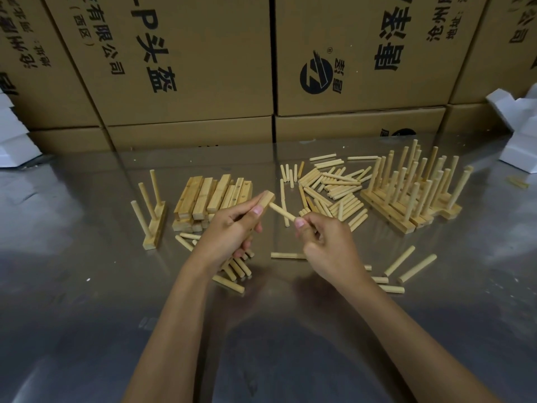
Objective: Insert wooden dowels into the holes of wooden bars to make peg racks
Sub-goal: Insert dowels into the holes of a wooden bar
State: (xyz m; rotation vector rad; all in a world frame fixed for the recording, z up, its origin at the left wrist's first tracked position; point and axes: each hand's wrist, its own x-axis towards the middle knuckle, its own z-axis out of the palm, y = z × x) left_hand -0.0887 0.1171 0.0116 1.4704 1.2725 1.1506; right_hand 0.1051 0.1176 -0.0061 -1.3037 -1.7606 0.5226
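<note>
My left hand (232,231) grips a short wooden bar (266,200), its upper end sticking out above my thumb. My right hand (322,237) pinches a wooden dowel (281,212) whose far tip touches the side of the bar near its top. A stack of bare bars (213,197) lies just behind my left hand. A loose heap of dowels (334,189) lies behind my right hand. A finished rack with three pegs (154,219) stands at the left. Several finished racks (412,187) stand grouped at the right.
Loose dowels (406,267) lie scattered on the shiny metal table (87,286) near both wrists. Printed cardboard boxes (189,68) wall off the back. White foam pieces (520,132) sit at the far right and the far left.
</note>
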